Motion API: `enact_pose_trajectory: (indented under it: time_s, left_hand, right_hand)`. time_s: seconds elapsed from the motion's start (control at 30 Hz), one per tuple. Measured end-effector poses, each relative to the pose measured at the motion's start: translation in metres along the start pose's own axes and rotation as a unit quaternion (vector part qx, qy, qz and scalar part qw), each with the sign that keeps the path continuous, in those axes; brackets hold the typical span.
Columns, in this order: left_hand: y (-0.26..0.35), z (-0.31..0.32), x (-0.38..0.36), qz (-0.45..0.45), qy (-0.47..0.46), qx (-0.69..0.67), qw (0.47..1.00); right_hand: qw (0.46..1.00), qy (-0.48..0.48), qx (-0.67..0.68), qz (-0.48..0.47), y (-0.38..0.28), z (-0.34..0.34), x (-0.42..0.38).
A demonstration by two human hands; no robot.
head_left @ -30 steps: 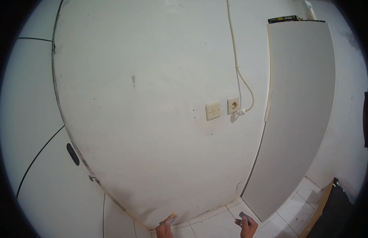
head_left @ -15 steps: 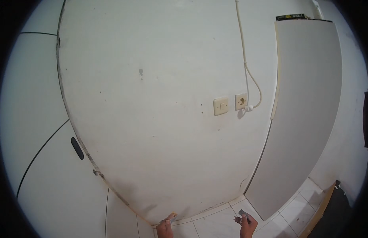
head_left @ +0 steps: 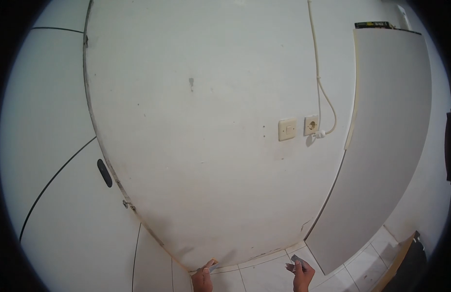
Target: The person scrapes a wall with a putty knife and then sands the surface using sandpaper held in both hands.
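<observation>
At the bottom of the head view, my left hand (head_left: 202, 280) is closed on a small flat piece (head_left: 213, 266), greyish with an orange-tan edge. My right hand (head_left: 303, 278) pinches a small dark grey flat piece (head_left: 297, 259) between thumb and fingers. A brownish bit shows beside those fingertips, too small to name. Both hands are held apart from each other, low before the white wall (head_left: 211, 185) and over the tiled floor (head_left: 264, 275). Neither appears to touch the wall. My wrists run out of the frame's lower edge.
On the wall are a light switch (head_left: 287, 130) and a socket (head_left: 311, 125) with a hanging cable (head_left: 334, 109). A tall grey panel (head_left: 381, 136) stands right, a box (head_left: 372, 25) on top. A white door (head_left: 55, 112) with a black handle (head_left: 104, 173) is left. A dark board (head_left: 405, 267) leans lower right.
The view has turned slightly left, so the wall, switch, socket and panel sit farther right in the frame. Both hands keep nearly the same place and grip.
</observation>
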State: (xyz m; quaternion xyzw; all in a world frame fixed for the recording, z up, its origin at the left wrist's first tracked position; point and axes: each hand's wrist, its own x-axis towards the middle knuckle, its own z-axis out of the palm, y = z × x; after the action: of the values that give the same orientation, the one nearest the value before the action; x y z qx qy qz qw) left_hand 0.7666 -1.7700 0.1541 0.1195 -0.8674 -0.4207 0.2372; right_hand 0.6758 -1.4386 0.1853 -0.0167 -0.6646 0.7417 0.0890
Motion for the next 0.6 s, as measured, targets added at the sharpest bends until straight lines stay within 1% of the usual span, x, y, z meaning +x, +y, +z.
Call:
enact_pose_trajectory:
  time_s: [0.07, 0.1, 0.2, 0.3, 0.4, 0.5, 0.6]
  left_hand:
    - [-0.011, -0.002, -0.002, 0.003, -0.006, 0.012, 1.0]
    - [-0.006, -0.006, -0.001, 0.005, -0.009, 0.018, 1.0]
    - [0.014, -0.006, 0.002, 0.04, 0.095, -0.07, 0.992]
    - [-0.008, -0.011, -0.002, 0.097, 0.059, -0.053, 0.992]
    - [-0.018, -0.01, -0.006, 0.077, 0.062, -0.033, 0.995]
    - [-0.01, -0.011, -0.006, 0.012, 0.057, -0.037, 0.998]
    - [-0.012, -0.011, -0.004, 0.058, 0.057, -0.065, 0.995]
  right_hand:
    - [1.0, -0.011, -0.003, 0.001, 0.001, 0.004, 0.001]
    - [1.0, -0.016, -0.003, 0.003, 0.0, 0.007, 0.001]
    - [1.0, -0.028, 0.001, 0.004, 0.003, 0.012, 0.003]
    - [0.999, -0.033, 0.005, 0.007, 0.004, 0.016, 0.003]
    - [0.999, -0.035, 0.008, 0.007, 0.003, 0.017, 0.003]
    - [0.999, -0.038, 0.007, 0.008, 0.003, 0.017, 0.003]
    - [0.999, -0.043, 0.0, 0.002, 0.002, 0.017, 0.001]
